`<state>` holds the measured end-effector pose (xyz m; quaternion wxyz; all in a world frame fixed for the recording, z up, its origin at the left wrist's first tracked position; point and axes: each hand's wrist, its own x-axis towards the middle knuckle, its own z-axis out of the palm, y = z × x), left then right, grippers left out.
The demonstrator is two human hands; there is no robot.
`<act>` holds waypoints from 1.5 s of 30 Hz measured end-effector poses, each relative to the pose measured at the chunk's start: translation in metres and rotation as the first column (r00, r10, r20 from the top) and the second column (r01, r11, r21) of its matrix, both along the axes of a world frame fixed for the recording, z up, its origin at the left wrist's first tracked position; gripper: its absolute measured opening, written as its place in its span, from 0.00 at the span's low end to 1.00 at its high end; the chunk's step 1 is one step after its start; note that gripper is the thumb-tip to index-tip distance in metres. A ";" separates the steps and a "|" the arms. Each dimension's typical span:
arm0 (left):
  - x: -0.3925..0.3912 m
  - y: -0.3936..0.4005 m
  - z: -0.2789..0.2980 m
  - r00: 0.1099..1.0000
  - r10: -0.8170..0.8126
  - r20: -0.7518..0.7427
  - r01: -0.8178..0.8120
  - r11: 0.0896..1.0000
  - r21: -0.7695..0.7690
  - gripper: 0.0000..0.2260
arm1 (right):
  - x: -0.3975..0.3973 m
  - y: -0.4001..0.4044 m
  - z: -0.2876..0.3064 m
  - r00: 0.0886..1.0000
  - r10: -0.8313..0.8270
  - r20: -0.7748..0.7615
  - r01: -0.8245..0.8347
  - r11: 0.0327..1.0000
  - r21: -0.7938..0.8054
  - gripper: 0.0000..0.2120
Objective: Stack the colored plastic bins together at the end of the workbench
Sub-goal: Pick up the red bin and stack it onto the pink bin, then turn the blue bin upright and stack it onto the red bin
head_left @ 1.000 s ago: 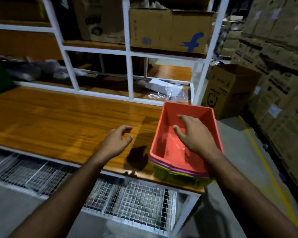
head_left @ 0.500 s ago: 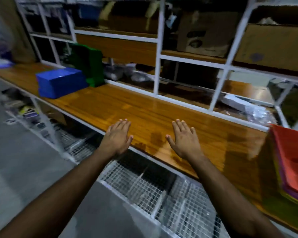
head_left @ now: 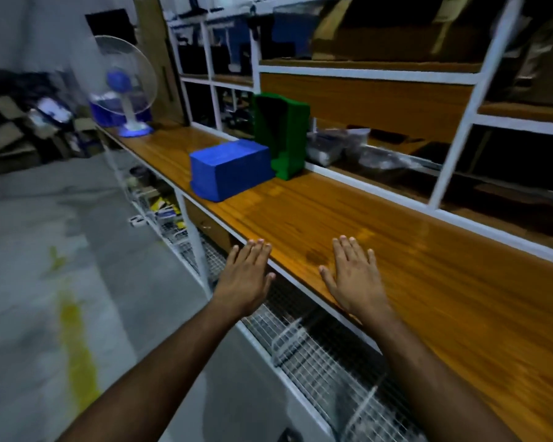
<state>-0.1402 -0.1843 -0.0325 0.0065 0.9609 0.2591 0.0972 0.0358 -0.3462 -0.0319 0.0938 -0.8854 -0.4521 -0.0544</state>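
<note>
Both bare forearms reached forward from the bottom of the view, the left rising from the lower left corner and the right from the lower right, drawing closer together toward the wrists. The left hand (head_left: 248,279) was flat and palm-down, its fingers (head_left: 256,250) straight, held close together and pointing ahead, the thumb tucked along the inner side. The right hand (head_left: 356,279) was likewise flat and palm-down, its fingers (head_left: 348,250) extended and slightly spread, the thumb splayed out toward the left hand. Neither hand held anything. The two hands were level with each other, apart by a clear gap, wrists straight in line with the forearms.
</note>
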 end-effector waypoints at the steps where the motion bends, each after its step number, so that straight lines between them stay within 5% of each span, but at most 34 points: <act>1: 0.004 0.024 -0.001 1.000 0.015 0.002 -0.015 1.000 0.006 0.28 | 0.006 0.029 -0.004 1.000 0.015 -0.003 -0.015 1.000 0.008 0.36; 16: 0.082 0.332 0.026 0.999 0.039 0.012 -0.040 0.998 0.058 0.28 | 0.061 0.330 0.013 0.992 0.090 -0.090 -0.087 0.995 0.039 0.34; 29: 0.185 0.604 0.057 0.987 -0.162 -0.007 0.162 0.987 0.019 0.25 | 0.095 0.564 0.029 0.974 -0.155 -0.167 0.170 0.982 0.084 0.30; 37: 0.205 0.679 0.043 0.985 -0.081 -0.152 0.047 0.974 -0.220 0.23 | 0.102 0.607 0.028 0.916 -0.275 -0.291 0.250 0.961 -0.119 0.29; 45: 0.205 0.644 0.029 0.984 -0.175 0.027 0.173 0.915 -0.365 0.25 | 0.095 0.581 0.022 0.879 -0.328 -0.346 0.394 0.909 0.139 0.17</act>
